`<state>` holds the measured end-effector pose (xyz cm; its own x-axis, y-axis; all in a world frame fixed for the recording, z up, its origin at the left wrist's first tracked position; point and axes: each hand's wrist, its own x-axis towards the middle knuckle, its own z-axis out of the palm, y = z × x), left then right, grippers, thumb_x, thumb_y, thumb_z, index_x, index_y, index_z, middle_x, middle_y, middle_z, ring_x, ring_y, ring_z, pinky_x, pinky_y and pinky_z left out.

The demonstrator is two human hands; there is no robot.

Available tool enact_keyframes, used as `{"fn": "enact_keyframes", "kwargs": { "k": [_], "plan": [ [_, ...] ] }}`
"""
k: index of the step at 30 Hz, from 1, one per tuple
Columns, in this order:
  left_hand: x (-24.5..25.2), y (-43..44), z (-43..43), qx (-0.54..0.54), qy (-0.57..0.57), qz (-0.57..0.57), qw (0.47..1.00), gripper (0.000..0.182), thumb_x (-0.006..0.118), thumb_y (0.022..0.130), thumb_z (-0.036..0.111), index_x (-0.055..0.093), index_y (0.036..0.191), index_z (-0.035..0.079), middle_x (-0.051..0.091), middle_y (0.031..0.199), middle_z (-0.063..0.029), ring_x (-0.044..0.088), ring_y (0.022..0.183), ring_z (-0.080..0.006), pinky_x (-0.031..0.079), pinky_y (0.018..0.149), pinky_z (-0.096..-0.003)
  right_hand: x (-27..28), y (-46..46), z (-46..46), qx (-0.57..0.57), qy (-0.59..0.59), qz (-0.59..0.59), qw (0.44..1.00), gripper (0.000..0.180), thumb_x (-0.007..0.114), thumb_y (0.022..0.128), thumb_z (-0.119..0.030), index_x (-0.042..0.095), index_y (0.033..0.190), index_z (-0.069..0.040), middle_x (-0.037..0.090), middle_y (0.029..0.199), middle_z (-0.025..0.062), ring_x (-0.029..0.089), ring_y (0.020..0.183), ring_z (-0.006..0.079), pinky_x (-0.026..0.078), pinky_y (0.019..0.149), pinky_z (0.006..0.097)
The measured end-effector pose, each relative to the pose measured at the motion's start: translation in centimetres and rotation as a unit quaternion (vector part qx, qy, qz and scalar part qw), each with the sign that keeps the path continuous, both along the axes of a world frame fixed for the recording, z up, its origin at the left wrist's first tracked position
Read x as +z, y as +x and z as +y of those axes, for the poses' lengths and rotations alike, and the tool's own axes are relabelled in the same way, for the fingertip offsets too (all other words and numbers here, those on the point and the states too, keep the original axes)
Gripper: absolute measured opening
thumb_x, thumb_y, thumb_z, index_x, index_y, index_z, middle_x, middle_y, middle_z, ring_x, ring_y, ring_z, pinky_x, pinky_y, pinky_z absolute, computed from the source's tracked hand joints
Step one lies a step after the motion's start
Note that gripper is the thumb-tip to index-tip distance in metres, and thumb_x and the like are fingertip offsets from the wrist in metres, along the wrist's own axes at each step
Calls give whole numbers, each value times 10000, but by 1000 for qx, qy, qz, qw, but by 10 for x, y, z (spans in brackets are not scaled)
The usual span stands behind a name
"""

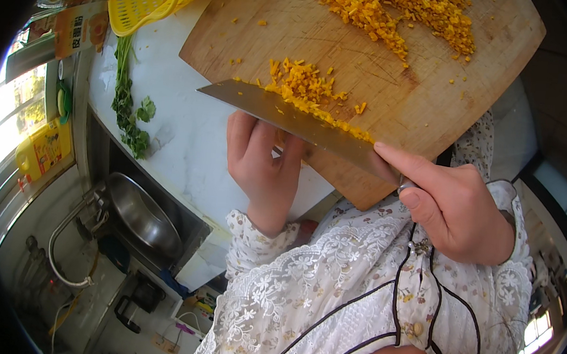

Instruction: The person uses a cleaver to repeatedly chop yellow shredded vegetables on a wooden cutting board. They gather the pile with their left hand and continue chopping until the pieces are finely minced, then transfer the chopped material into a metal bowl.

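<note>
My right hand (453, 208) grips the handle of a wide-bladed kitchen knife (312, 134), its index finger along the blade. The blade lies tilted over the near edge of a wooden cutting board (274, 36), with orange bits along its far edge. Just beyond the blade is a small pile of finely chopped orange food (306, 81); a larger chopped heap (376, 9) lies at the board's far side. My left hand (267, 163) is beside the near side of the blade, fingers bent and partly hidden behind it; whether they hold something cannot be told.
A yellow plastic basket (149, 14) with orange bits stands at the upper left. Leafy green herbs (129, 105) lie on the white countertop (182, 134). At the lower left are a steel basin (145, 216) in a sink and a curved faucet (55, 254). A yellow container (43, 150) stands by the window.
</note>
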<state>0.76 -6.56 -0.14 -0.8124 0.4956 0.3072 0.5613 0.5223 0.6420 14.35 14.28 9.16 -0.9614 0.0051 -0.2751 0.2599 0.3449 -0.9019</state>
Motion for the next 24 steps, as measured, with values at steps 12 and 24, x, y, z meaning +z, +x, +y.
{"fn": "enact_keyframes", "kwargs": {
  "k": [12, 24],
  "plan": [
    [0, 2, -2, -4, 10, -25, 1000, 300, 781, 665, -103, 718, 948, -24, 685, 1116, -142, 669, 918, -292, 548, 677, -318, 16, -3, -4, 32, 88, -19, 995, 438, 565, 1013, -139, 540, 1389, 84, 709, 921, 223, 698, 694, 361, 560, 643, 376],
    [8, -2, 3, 0, -6, -49, 999, 292, 801, 672, -88, 719, 945, -27, 688, 1082, -141, 655, 909, -298, 546, 739, -354, -9, -15, -2, -5, 40, -15, 999, 411, 524, 1048, -162, 542, 1400, 50, 713, 915, 217, 698, 671, 321, 558, 658, 350]
  ]
}}
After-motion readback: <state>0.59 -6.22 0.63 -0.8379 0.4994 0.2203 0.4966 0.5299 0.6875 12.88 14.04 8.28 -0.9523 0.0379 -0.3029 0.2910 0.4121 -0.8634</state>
